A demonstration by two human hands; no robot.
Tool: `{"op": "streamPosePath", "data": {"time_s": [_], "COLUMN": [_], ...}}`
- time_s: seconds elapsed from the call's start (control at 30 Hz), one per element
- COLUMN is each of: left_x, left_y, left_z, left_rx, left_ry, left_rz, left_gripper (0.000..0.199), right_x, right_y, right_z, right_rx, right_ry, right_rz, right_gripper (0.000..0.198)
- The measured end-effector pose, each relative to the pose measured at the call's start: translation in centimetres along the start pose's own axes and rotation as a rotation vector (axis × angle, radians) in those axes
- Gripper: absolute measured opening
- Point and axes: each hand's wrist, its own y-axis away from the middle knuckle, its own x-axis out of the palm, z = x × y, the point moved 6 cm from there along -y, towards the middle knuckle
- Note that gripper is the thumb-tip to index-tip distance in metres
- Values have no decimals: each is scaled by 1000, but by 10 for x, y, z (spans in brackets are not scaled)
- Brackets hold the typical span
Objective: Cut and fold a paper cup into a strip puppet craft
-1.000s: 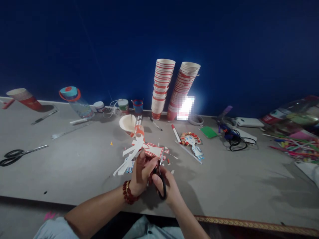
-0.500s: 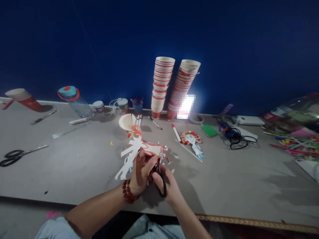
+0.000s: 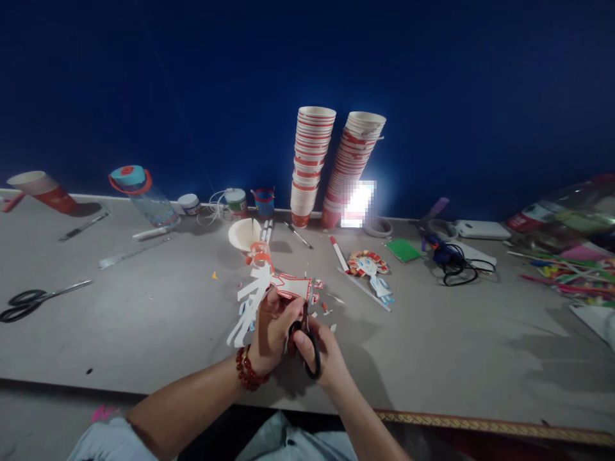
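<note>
My left hand (image 3: 277, 328), with a red bead bracelet at the wrist, pinches a white paper cutout (image 3: 294, 287) drawn with red outlines of a dress. White paper strips fan out to the left of that hand. Black-handled scissors (image 3: 313, 355) are in my right hand (image 3: 323, 349), thumb through one loop. Their blades point away from me and lie at the cutout's lower right end, near its red-outlined feet. Small paper scraps (image 3: 327, 308) are scattered just right of the blades. Some fingers of both hands are hidden behind the paper and handles.
Two tall stacks of paper cups (image 3: 307, 173) stand against the blue wall. A finished-looking paper doll (image 3: 372, 272) and a red-capped marker (image 3: 339, 254) lie to the right. Another pair of scissors (image 3: 33, 301), a water bottle (image 3: 148, 195) and a cut cup (image 3: 244, 235) are on the left.
The scissor handles have spread apart, with a second loop now showing beside my left thumb. The hands and cutout stay in nearly the same place.
</note>
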Motion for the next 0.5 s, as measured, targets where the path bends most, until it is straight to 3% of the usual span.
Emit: {"op": "streamPosePath", "data": {"time_s": [0.1,0.5], "left_x": [2,-1], "left_y": [-1,-2], "left_z": [3,14], "left_rx": [3,-39], "left_ry": [29,98], "left_rz": [45,25], "left_gripper": [10,13], "right_x": [-1,-3], "right_y": [1,1], "right_z": [0,-7], "right_rx": [9,-4], "right_ry": [23,70], "right_rz": [-29,-35], "right_gripper": [51,52]}}
